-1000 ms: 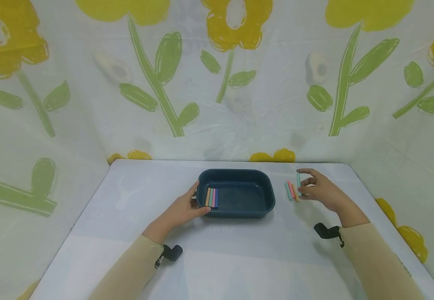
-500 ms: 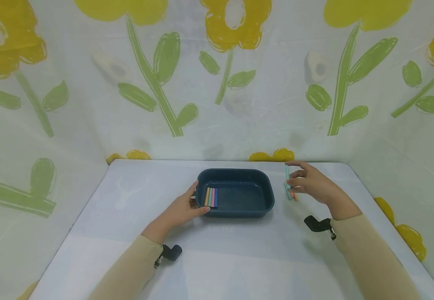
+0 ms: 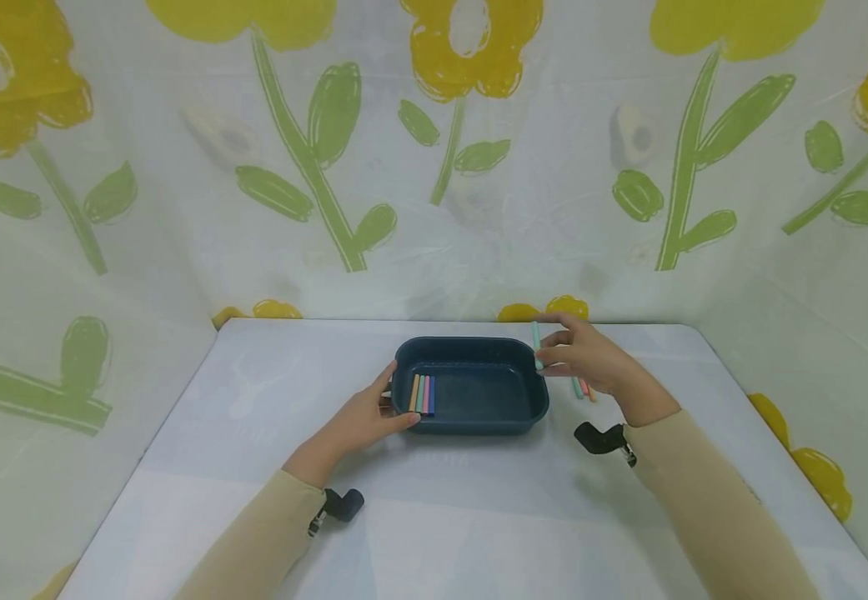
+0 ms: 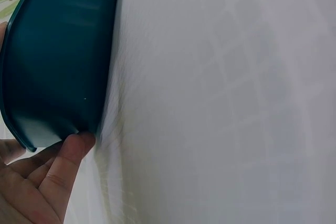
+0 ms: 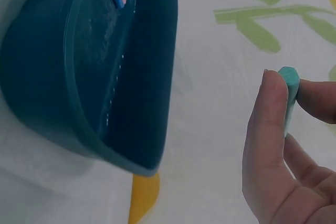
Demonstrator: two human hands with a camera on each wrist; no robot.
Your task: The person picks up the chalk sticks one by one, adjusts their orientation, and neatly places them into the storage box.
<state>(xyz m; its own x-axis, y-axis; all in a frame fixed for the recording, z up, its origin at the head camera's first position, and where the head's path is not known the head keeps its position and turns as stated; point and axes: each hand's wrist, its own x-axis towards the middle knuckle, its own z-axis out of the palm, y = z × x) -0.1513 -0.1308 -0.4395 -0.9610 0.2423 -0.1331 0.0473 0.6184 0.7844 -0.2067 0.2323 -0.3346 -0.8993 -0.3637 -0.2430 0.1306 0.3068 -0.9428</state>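
Observation:
My right hand (image 3: 589, 360) pinches a mint-green stick of chalk (image 3: 536, 337) between thumb and fingers, held upright at the right rim of a dark teal plastic basin (image 3: 474, 428). In the right wrist view, the green chalk's (image 5: 289, 76) faceted end shows above the thumb, apart from the basin. At the basin's left end, my left hand (image 3: 362, 423) grips the wall, thumb at the front corner. The left wrist view shows its fingertips (image 4: 73, 145) against the outer wall. Inside, several chalk sticks (image 3: 423, 395), orange, green, pink and blue, lie side by side at the left.
To the right of the basin, a green, a pinkish-red and an orange chalk (image 3: 592, 392) lie on the white table (image 3: 464, 517), partly behind my right hand. A flower-patterned cloth (image 3: 531, 250) hangs beyond the table's back edge.
My right hand has moved left with the green chalk, from above the loose chalks to the basin's right rim. My left hand and the basin have stayed in place.

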